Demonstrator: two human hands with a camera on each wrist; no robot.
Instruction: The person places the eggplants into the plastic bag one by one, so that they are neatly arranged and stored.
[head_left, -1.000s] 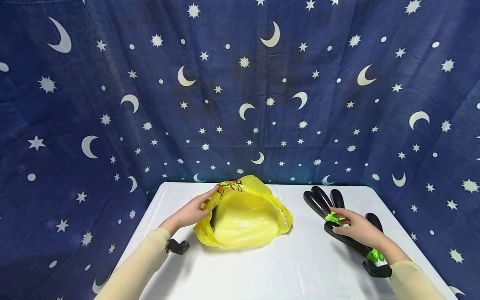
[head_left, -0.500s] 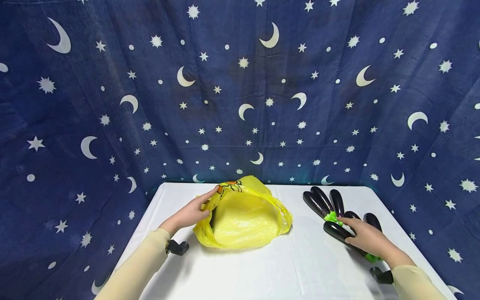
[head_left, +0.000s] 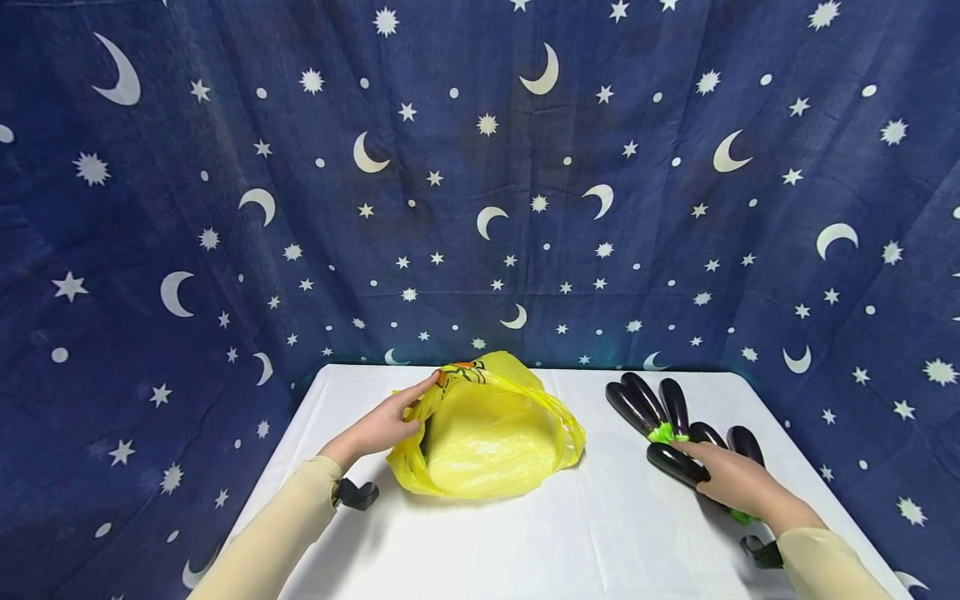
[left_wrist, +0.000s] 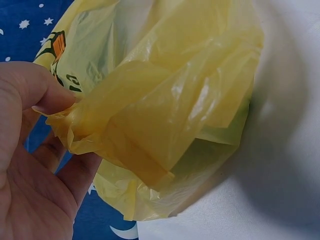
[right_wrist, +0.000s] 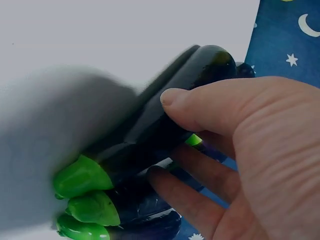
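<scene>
My left hand [head_left: 382, 427] pinches the rim of a yellow plastic bag [head_left: 495, 442] between thumb and fingers, and the bag's mouth gapes toward me. A dark shape shows inside the bag by its left side. On the right, my right hand [head_left: 738, 483] holds the nearest eggplant [head_left: 673, 461], a glossy dark one with a green cap. In the right wrist view the thumb lies along this eggplant [right_wrist: 150, 122] and the fingers reach round its far side. Two more eggplants [head_left: 745, 444] lie right beside it, partly hidden by the hand.
Farther back, three eggplants [head_left: 633, 407] lie fanned out with their green caps together. All rests on a white-covered table [head_left: 540, 550]. A dark blue cloth [head_left: 450, 317] with moons and stars hangs behind and at both sides.
My right hand has come down and back from above the eggplants, and its thumb and fingers have closed on the nearest one. The left hand and the bag stay put.
</scene>
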